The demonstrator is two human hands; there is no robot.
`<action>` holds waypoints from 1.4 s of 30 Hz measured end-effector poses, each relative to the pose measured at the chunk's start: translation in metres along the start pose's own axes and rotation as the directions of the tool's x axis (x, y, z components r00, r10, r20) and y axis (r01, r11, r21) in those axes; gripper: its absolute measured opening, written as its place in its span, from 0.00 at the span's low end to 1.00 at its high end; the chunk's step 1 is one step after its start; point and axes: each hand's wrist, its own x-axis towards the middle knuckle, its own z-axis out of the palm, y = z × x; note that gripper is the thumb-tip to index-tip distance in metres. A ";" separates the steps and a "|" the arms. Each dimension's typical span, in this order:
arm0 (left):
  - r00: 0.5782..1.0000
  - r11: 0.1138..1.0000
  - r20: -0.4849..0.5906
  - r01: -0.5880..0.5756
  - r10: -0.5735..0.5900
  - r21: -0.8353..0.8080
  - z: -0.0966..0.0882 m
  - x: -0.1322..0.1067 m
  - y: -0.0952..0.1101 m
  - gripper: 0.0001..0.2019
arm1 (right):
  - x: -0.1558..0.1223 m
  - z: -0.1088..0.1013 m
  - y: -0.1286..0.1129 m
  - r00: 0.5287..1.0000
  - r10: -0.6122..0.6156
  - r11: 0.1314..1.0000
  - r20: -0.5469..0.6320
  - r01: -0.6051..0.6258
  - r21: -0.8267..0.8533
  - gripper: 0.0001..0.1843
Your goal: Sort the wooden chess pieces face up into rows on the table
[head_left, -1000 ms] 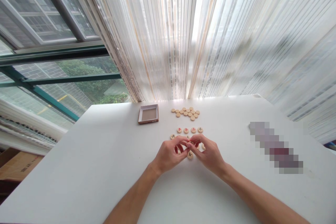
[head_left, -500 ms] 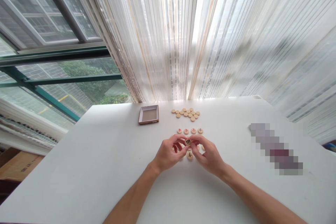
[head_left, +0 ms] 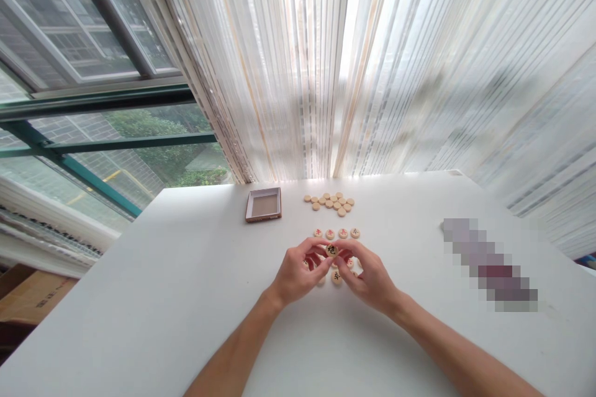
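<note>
Between the fingertips of both hands is a round wooden Chinese chess piece [head_left: 331, 251] with a black character, its face tilted toward me. My left hand [head_left: 300, 270] pinches it from the left, my right hand [head_left: 365, 270] from the right. Just beyond my fingers lie several face-up pieces in a row, among them a red-marked chess piece [head_left: 343, 234] and a black-marked chess piece [head_left: 355, 233]. Another black-marked chess piece [head_left: 336, 277] shows below the held one, between my hands. More pieces lie partly hidden behind my fingers.
Farther back on the white table [head_left: 186, 285] is a loose cluster of blank-looking wooden pieces [head_left: 329, 204]. A shallow open box [head_left: 264, 219] stands left of them. A blurred-out long object [head_left: 488, 263] lies on the right. Striped curtains [head_left: 298, 74] hang behind the table.
The held piece has shifted very slightly left and its face has turned a little between my fingers. Both hands stay in nearly the same place.
</note>
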 end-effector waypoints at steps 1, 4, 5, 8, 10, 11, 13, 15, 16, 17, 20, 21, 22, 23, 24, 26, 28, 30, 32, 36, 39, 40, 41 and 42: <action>1.000 1.000 0.003 0.004 -0.004 -0.003 0.000 0.000 0.000 0.16 | 0.000 0.000 0.000 1.000 0.001 1.000 0.003 -0.001 0.000 0.15; 1.000 1.000 0.006 0.006 -0.006 -0.006 -0.001 0.000 -0.001 0.16 | 0.000 0.000 0.000 1.000 -0.001 1.000 0.005 0.001 0.002 0.16; 1.000 1.000 0.007 0.004 -0.004 -0.006 -0.001 0.000 -0.001 0.16 | 0.000 0.000 0.000 1.000 -0.005 1.000 0.001 0.005 0.004 0.15; 1.000 1.000 0.009 0.009 -0.009 -0.007 -0.002 0.000 0.000 0.16 | 0.001 0.000 0.000 1.000 -0.019 1.000 -0.014 0.019 0.003 0.15; 1.000 1.000 0.009 0.015 -0.015 -0.009 -0.002 0.000 0.000 0.17 | 0.001 0.000 0.001 1.000 -0.024 1.000 -0.020 0.024 0.002 0.14; 1.000 1.000 0.008 0.017 -0.017 -0.012 -0.002 0.000 0.001 0.17 | 0.001 0.000 0.001 0.999 -0.026 1.000 -0.021 0.026 0.002 0.14; 1.000 1.000 0.005 0.020 -0.020 -0.025 -0.002 0.001 0.001 0.17 | 0.001 0.000 0.001 0.999 -0.027 1.000 -0.018 0.027 0.001 0.15; 1.000 0.999 0.005 0.028 -0.027 -0.042 -0.001 0.001 0.000 0.18 | 0.001 0.000 0.000 1.000 -0.023 1.000 -0.011 0.023 -0.002 0.15; 0.999 0.998 0.006 0.032 -0.031 -0.050 -0.001 0.002 -0.001 0.18 | 0.001 0.000 0.000 1.000 -0.021 1.000 -0.008 0.021 -0.003 0.15; 0.999 0.998 0.006 0.037 -0.036 -0.058 -0.001 0.002 -0.002 0.18 | 0.001 0.000 -0.001 1.000 -0.024 1.000 -0.008 0.024 -0.003 0.15; 0.999 0.995 -0.001 0.053 -0.054 -0.078 0.001 0.002 -0.005 0.17 | 0.001 0.002 -0.001 0.998 -0.061 0.998 -0.015 0.061 -0.005 0.15; 0.998 0.995 -0.006 0.059 -0.059 -0.084 0.001 0.001 -0.006 0.16 | 0.001 0.003 -0.001 0.997 -0.074 0.997 -0.017 0.074 -0.010 0.14; 0.998 0.994 -0.008 0.065 -0.066 -0.090 0.002 0.001 -0.007 0.16 | 0.001 0.003 0.000 0.996 -0.085 0.996 -0.017 0.085 -0.017 0.14; 0.997 0.993 -0.007 0.071 -0.072 -0.095 0.002 0.001 -0.008 0.15 | 0.001 0.004 0.000 0.995 -0.093 0.995 -0.016 0.093 -0.025 0.14; 0.997 0.992 -0.006 0.077 -0.078 -0.100 0.003 0.001 -0.009 0.15 | 0.001 0.004 0.001 0.995 -0.098 0.995 -0.014 0.098 -0.033 0.14; 0.996 0.991 -0.005 0.085 -0.086 -0.106 0.003 0.001 -0.010 0.15 | 0.000 0.004 0.002 0.994 -0.109 0.993 -0.013 0.109 -0.046 0.14; 0.995 0.988 -0.007 0.098 -0.100 -0.116 0.003 0.000 -0.011 0.15 | 0.000 0.004 0.002 0.992 -0.122 0.991 -0.015 0.121 -0.056 0.13; 0.992 0.983 -0.003 0.121 -0.123 -0.135 0.004 0.000 -0.011 0.15 | -0.001 0.005 0.002 0.992 -0.129 0.990 -0.009 0.129 -0.056 0.13; 0.990 0.978 0.001 0.139 -0.141 -0.154 0.005 -0.001 -0.011 0.15 | -0.001 0.005 0.003 0.991 -0.135 0.990 0.000 0.135 -0.051 0.13; 0.990 0.976 -0.005 0.138 -0.141 -0.167 0.006 -0.001 -0.009 0.15 | -0.002 0.006 0.004 0.989 -0.147 0.988 0.005 0.147 -0.045 0.12; 0.991 0.974 -0.005 0.130 -0.133 -0.184 0.006 -0.001 -0.007 0.14 | -0.001 0.006 0.004 0.990 -0.140 0.989 -0.003 0.140 -0.045 0.12; 0.991 0.974 -0.004 0.128 -0.131 -0.188 0.006 -0.001 -0.006 0.14 | -0.001 0.006 0.004 0.991 -0.136 0.990 -0.007 0.135 -0.045 0.12; 0.992 0.974 -0.003 0.127 -0.130 -0.190 0.006 -0.001 -0.006 0.14 | -0.001 0.006 0.003 0.991 -0.130 0.991 -0.010 0.129 -0.045 0.12; 0.992 0.973 -0.002 0.127 -0.130 -0.191 0.006 -0.001 -0.006 0.14 | -0.001 0.005 0.003 0.992 -0.123 0.991 -0.011 0.122 -0.044 0.13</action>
